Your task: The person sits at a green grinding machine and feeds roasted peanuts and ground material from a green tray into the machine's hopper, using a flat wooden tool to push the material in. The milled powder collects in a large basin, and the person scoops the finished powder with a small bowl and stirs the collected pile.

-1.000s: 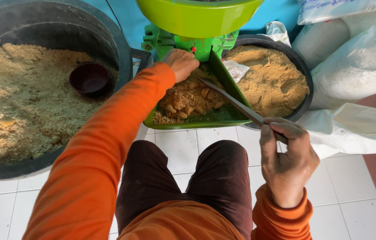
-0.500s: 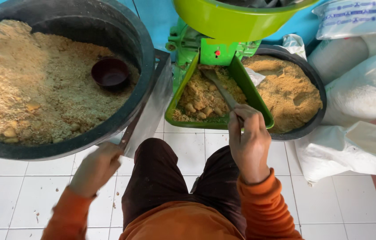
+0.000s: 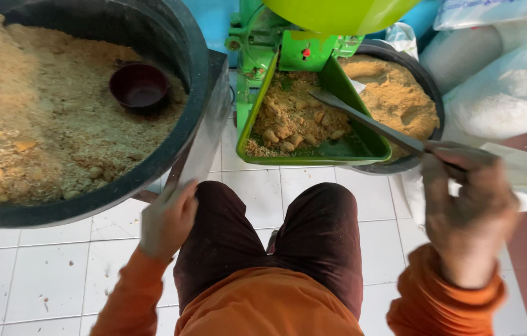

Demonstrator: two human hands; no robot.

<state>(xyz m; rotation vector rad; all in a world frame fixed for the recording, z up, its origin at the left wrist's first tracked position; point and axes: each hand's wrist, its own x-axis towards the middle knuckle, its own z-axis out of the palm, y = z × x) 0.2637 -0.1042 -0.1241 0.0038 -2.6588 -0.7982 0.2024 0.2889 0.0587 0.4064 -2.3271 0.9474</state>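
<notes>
green tray (image 3: 248, 124) between two black tubs (image 3: 195, 74).

At your ten o'clock sits the tub (image 3: 195, 74) with a bowl (image 3: 139, 87) in it; the tray (image 3: 313, 155) lies at twelve, the basin (image 3: 422, 81) behind it at one.

White tiled floor (image 3: 39, 274) under black tubs (image 3: 195, 81), sacks (image 3: 506, 99)

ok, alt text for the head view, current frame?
Seen from above, a seated person's right hand holds a long metal blade reaching into a green tray of tan lumps under a green machine. The left hand touches a grey sheet beside a black tub of crumbly meal.
</notes>
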